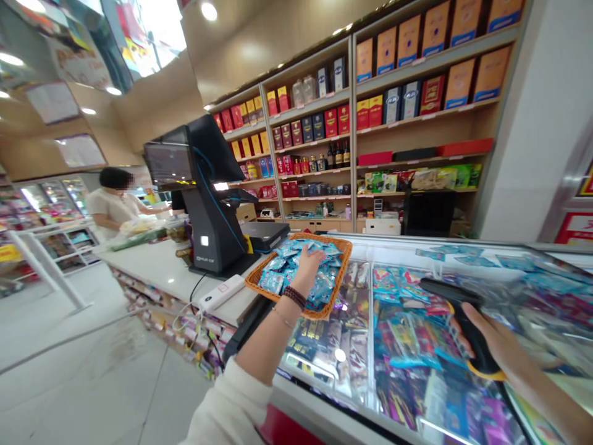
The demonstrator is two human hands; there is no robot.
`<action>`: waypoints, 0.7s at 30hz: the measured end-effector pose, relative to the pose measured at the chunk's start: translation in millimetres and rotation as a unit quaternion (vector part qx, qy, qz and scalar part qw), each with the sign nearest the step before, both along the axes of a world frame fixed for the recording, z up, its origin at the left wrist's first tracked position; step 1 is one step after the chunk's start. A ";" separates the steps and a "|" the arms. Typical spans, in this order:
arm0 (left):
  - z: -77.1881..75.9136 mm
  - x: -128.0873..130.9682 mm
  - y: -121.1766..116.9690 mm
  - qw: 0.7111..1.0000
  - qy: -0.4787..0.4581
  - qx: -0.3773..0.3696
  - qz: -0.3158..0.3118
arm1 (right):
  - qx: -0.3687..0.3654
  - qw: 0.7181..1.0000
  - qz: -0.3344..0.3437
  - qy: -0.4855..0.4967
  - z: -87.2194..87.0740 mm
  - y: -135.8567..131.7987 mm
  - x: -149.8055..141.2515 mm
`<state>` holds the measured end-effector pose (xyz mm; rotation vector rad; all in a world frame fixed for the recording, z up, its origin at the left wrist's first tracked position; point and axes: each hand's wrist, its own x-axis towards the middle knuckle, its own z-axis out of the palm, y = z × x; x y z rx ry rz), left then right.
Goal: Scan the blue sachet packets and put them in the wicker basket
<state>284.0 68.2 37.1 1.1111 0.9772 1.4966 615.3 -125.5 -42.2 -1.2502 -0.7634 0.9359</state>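
My left hand (309, 267), with a beaded bracelet (295, 297) at the wrist, reaches over an orange woven basket (343, 262). It rests on small, shiny blue packets (273, 282) heaped inside. The thumb and fingers look apart, and the fingertips are partly hidden among the packets. On the right, my right hand (486, 337) is wrapped around the handle of a black and yellow barcode scanner (463, 309). The scanner is tilted above the glass-topped freezer, with its head pointing left and its cable hanging below.
The basket sits at the corner of a freezer (370, 346) full of wrapped goods. To its left stand a black checkout terminal (210, 210) and a white power strip (222, 293) with cables. A person (113, 207) is behind the counter (160, 272). Shelves (312, 141) of boxes and bottles line the back.
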 end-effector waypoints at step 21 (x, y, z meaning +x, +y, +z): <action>-61.8 323.7 14.2 0.864 0.421 0.179 -0.210 | 0.039 0.986 -0.139 0.087 31.5 -35.9 101.5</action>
